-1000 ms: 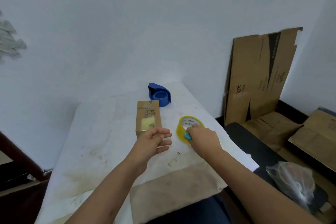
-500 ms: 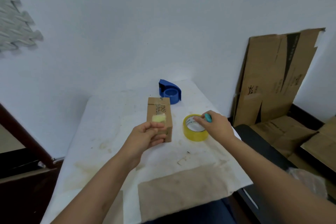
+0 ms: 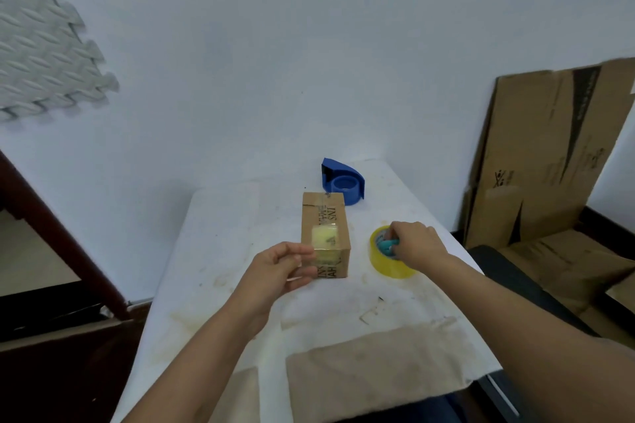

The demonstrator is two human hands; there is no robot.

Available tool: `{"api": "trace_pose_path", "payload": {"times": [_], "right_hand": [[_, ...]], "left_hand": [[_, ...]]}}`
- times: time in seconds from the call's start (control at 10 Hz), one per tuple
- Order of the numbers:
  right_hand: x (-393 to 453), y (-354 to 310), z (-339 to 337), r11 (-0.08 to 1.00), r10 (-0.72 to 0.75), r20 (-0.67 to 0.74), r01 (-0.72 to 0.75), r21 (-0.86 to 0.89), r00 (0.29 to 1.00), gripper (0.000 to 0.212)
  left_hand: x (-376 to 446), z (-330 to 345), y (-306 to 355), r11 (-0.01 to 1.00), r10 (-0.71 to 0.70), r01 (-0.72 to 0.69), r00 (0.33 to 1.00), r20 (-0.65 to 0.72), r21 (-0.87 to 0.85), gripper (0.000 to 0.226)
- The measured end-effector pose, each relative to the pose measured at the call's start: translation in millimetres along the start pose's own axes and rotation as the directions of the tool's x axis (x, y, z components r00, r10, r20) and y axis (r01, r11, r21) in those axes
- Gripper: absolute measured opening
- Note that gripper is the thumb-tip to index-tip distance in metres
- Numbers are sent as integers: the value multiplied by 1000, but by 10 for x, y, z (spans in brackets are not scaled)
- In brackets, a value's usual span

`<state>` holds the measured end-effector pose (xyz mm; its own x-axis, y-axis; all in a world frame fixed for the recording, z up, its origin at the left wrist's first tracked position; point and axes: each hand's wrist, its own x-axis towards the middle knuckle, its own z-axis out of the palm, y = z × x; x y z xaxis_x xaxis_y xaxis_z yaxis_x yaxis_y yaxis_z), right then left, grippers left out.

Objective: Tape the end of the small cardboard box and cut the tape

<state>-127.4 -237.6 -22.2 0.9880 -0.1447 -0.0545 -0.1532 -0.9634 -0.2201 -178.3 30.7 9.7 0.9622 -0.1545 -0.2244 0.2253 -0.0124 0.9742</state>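
Observation:
The small cardboard box [image 3: 326,213] lies lengthwise on the white table [image 3: 233,251], a yellowish patch of tape [image 3: 324,236] on its top. My left hand [image 3: 276,268] is at the box's near left corner, fingers pinched on a clear tape strip [image 3: 309,263] that reaches onto the box. To the right of the box lies a yellow tape roll [image 3: 390,268]. My right hand [image 3: 417,244] rests over the roll, holding a small teal cutter [image 3: 386,245] at the roll's hole.
A blue tape dispenser [image 3: 343,180] stands just behind the box. Flattened cardboard sheets [image 3: 543,154] lean on the wall at right, above a black seat [image 3: 505,271]. A grey foam mat [image 3: 37,45] hangs at left. Brown paper [image 3: 378,364] covers the table's near edge.
My right hand has come down with the teal cutter from above the roll into its hole. My left hand has slid from the box's end to its near left corner.

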Motion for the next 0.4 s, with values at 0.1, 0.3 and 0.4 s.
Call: {"api": "trace_pose_path", "payload": {"times": [0.1, 0.3, 0.4], "right_hand": [[36, 41, 54, 995, -1, 10, 0, 102, 1000, 32], [-18, 125, 4, 995, -58, -135, 68, 69, 989, 27], [-86, -8, -126, 989, -129, -162, 139, 52, 978, 26]], "left_hand": [[12, -11, 1, 1000, 1, -1, 1000, 2, -2, 26], [-41, 21, -26, 1000, -16, 16, 1000, 6, 17, 27], [-133, 41, 7, 999, -18, 18, 1000, 9, 37, 27]]}}
